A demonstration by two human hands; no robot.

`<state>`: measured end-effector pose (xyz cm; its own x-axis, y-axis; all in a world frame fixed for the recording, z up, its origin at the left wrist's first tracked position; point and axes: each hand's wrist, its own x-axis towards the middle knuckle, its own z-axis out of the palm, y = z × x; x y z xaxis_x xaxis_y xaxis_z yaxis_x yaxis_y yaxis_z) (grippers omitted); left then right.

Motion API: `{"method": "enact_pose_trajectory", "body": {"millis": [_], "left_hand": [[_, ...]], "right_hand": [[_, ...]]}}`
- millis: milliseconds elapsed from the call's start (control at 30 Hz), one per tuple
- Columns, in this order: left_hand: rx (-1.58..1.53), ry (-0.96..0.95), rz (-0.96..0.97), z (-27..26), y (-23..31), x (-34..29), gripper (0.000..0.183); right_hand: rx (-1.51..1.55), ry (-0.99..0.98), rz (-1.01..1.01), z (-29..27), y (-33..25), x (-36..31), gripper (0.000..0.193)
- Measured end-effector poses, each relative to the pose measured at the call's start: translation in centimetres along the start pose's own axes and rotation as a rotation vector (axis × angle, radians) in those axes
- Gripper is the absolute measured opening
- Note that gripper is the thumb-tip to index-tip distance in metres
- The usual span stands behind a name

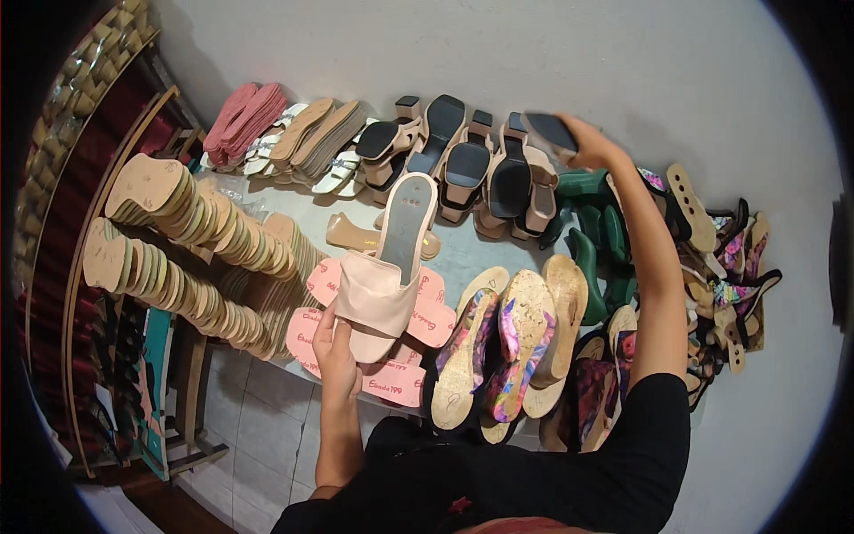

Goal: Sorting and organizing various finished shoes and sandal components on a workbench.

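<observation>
At the far left, a shelf (55, 116) held small pale pieces under shiny wrapping. Beside it, two long rows of tan sole-shaped pieces (153, 189) leaned one against another, running toward the table. Behind them, near the wall, lay a stack of pink soles (245, 123), then tan insoles (305, 126) with white sandals on either side.

Nearer the person, pink printed pieces (309, 340) lay on the table, partly beneath a pale pink slide sandal (382, 292) with a grey insole. The left hand (336, 358) gripped that sandal by the side of its broad strap, holding it above the pieces with its toe toward the person. Beyond it stood block-heeled shoes (466, 167), several showing black soles.

Right of the sandal, floral wedge sandals (523, 320) lined the near edge. Farther back, the right hand (591, 146), its fingers closed, gripped a blurred black-soled shoe (550, 133) above the block-heeled row. Green shoe-shaped forms (587, 262) lay below the right forearm, and mixed sandals (731, 289) crowded the far right.
</observation>
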<state>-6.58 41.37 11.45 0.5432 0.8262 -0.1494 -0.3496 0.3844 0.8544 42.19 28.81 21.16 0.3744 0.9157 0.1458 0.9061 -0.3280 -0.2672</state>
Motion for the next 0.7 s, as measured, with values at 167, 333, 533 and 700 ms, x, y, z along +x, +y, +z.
{"method": "enact_pose_trajectory", "body": {"millis": [167, 333, 533, 700], "left_hand": [[-0.008, -0.021, 0.002, 0.3, 0.0, -0.2, 0.032], [0.009, -0.001, 0.014, -0.2, 0.1, -0.5, 0.032], [0.008, 0.062, 0.012, -0.7, -0.6, -0.3, 0.032], [0.041, 0.069, 0.022, -1.0, -0.3, -0.2, 0.032]], "right_hand": [[-0.28, -0.139, -0.142, 4.0, 0.6, -2.0, 0.071], [-0.461, -0.178, -0.441, 6.2, 2.2, -4.1, 0.058], [-0.717, -0.037, -0.179, 9.0, 5.8, -4.1, 0.045], [0.128, -0.243, 0.605, 10.8, 5.7, -2.1, 0.058]]}}
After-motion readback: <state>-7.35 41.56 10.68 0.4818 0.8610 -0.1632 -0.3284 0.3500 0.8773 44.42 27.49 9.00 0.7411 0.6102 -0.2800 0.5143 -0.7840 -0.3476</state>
